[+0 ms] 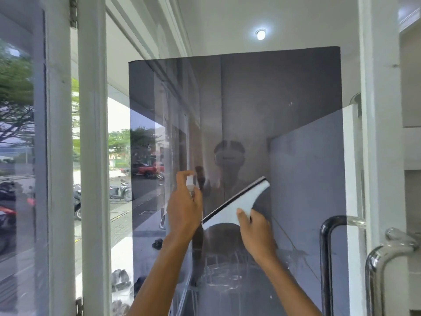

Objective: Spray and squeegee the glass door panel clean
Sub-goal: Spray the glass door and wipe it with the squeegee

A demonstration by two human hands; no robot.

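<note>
While we are standing right up at the tall dark see-through glass door panel (284, 99), we are holding both tools up in front of it. Our left hand (183, 210) is wrapping its fingers round the small white plastic spray bottle (189, 182), w/ one finger bent over the top, prob so we can press it & wet the glass. The bottle is sitting up close to the glass.

Our right hand (256, 234) is gripping the wide white plastic squeegee (241, 205) by its narrow bottom part, thumb lying on the white face. Its thin black rubber strip (234, 200) is tilting, low on the L & high on the R, & it is facing the glass, so we think it is ready to wipe. We can't tell if the strip is touching the glass.

The two tools are near each other but not touching. Lower down, the glass is showing white wet streaks (227, 277), so we are guessing that part is not wiped dry yet. The curved black & shiny metal door handle (325, 258) is sitting off to the R, well apart from both hands.
</note>
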